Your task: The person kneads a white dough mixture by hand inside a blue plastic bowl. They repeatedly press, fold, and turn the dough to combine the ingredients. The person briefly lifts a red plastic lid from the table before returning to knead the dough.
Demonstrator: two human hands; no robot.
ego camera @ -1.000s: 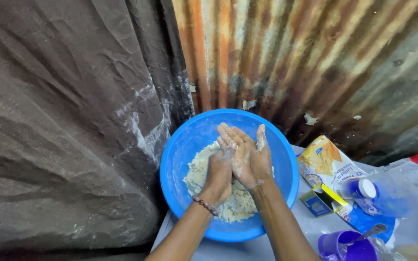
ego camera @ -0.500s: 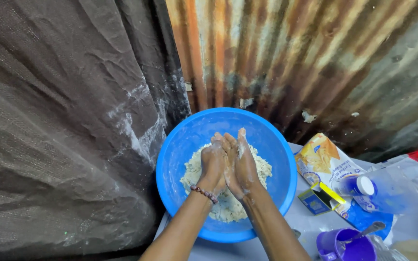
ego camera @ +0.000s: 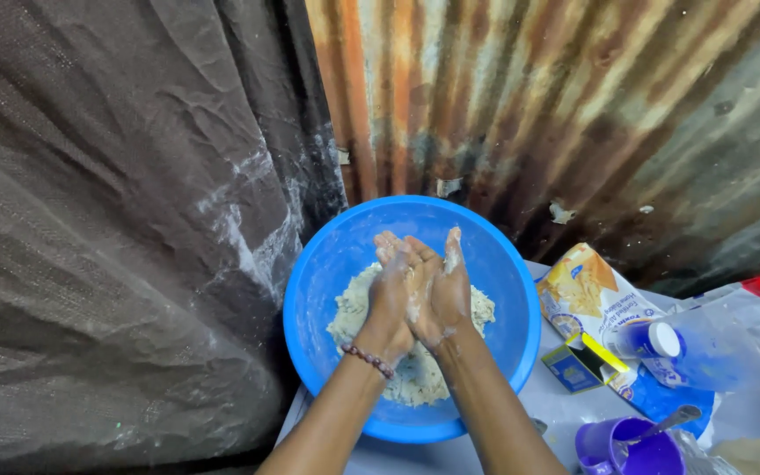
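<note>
A rusty corrugated metal wall stands behind the pale tabletop; left of the wall hangs a dusty dark tarpaulin.

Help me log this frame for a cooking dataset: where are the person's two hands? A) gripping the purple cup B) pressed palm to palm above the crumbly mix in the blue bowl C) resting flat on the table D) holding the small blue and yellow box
B: the left hand and right hand meet palm to palm, floury, over the pale mix inside the blue bowl.
</note>
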